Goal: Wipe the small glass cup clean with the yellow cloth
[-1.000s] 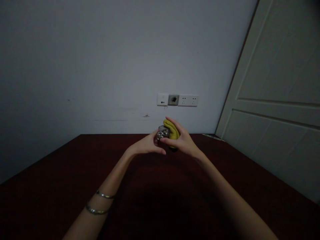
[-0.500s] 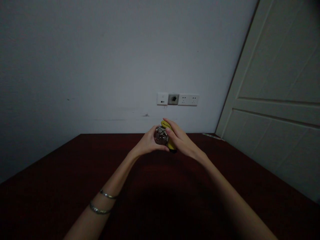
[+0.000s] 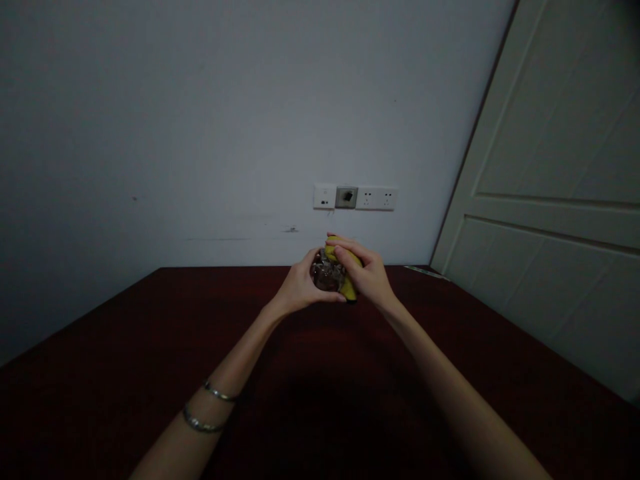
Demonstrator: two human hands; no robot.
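Head view: two metal bracelets [image 3: 203, 421] on my left forearm [image 3: 240, 357]. My left hand [image 3: 299, 287] is curved round one object [image 3: 326, 275]: roundish, glossy, brownish, glass-like, held between both hands over the dark red table [image 3: 220, 290]. Whether it is a container I cannot tell. One yellow cloth [image 3: 349, 289], bunched against its right side, is gripped in my right hand [image 3: 374, 275]. Behind: three wall plates [image 3: 325, 197]. Far right: one pale door [image 3: 550, 280].

No readable text or labels.
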